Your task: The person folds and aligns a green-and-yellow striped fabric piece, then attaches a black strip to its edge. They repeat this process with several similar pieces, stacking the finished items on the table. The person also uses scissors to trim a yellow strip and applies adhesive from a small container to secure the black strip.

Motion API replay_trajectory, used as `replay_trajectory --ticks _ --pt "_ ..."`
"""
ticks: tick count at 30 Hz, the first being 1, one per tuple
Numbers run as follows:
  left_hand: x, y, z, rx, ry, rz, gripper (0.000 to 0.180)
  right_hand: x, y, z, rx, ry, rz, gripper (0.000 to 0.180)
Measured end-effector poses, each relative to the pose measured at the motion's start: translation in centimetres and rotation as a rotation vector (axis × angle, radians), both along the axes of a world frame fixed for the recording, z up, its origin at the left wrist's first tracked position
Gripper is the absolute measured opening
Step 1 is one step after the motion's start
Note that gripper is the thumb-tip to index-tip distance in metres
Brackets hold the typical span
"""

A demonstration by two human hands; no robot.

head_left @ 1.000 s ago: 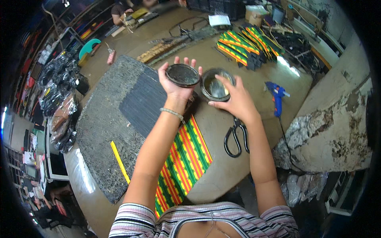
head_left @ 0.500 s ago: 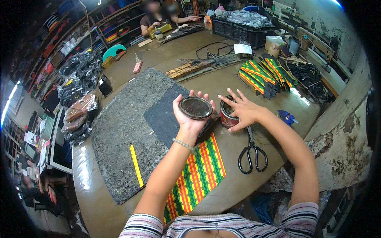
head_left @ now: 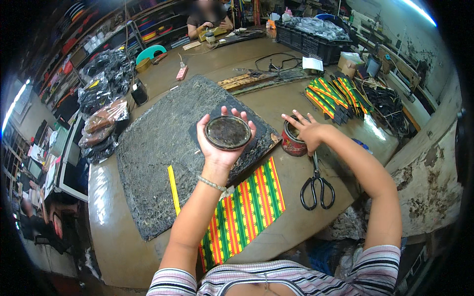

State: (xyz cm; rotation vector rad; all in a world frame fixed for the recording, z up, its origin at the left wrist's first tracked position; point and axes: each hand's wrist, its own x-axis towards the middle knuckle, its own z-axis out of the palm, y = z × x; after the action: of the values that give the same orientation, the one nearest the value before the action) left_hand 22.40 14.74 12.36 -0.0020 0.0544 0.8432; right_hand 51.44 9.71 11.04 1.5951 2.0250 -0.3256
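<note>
My left hand [head_left: 217,157] is palm up with its fingers curled round a round, dark-crusted can lid [head_left: 228,132], held above the rough stone slab [head_left: 163,123]. A small dark mat [head_left: 196,129] lies on the slab, partly hidden by that hand. My right hand [head_left: 311,132] is over the mouth of a red can [head_left: 292,145], fingers spread and the thumb side down by the can's right side; the can's inside is mostly covered. Black-handled scissors [head_left: 316,190] lie just below the can. A striped green, yellow and red sheet [head_left: 247,209] sits under and beside my left forearm.
A yellow strip [head_left: 174,190] lies on the slab. Striped strips [head_left: 333,96] are piled at the right, near dark straps [head_left: 382,101]. Plastic-wrapped bundles [head_left: 103,118] line the left edge. A black crate [head_left: 311,42] and another person [head_left: 210,22] are at the far side.
My left hand has moved slightly left with the lid, away from the can, and the lid's face shows more fully. My right hand stays over the can, its fingers drawn in a little.
</note>
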Motion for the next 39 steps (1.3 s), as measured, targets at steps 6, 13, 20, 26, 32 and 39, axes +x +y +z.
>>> replay_trajectory --ticks 6,13,20,26,32,39 --pt "-0.8 0.3 2.3 -0.087 0.497 0.194 0.047 2.9 -4.0 6.2 0.365 0.435 -0.053 0.076" --pt "6.3 -0.1 0.1 0.588 0.786 0.015 0.053 -1.5 -19.9 9.2 1.313 0.658 -0.211 0.052" --pt "16.5 -0.8 -4.5 2.078 1.668 0.473 0.070 -2.8 -33.9 9.8 2.409 1.080 0.492 0.053" --pt "17.8 -1.4 -6.6 2.122 1.694 0.400 0.070 -1.9 -36.7 7.1 1.819 1.758 0.876 0.045" --pt "18.3 -1.3 -8.3 2.094 1.754 0.391 0.072 -1.1 -36.0 5.5 1.669 2.277 0.842 0.036" --pt "16.5 1.7 -4.4 1.868 1.267 -0.040 0.079 -4.2 -31.6 3.1 1.489 2.582 0.711 0.038"
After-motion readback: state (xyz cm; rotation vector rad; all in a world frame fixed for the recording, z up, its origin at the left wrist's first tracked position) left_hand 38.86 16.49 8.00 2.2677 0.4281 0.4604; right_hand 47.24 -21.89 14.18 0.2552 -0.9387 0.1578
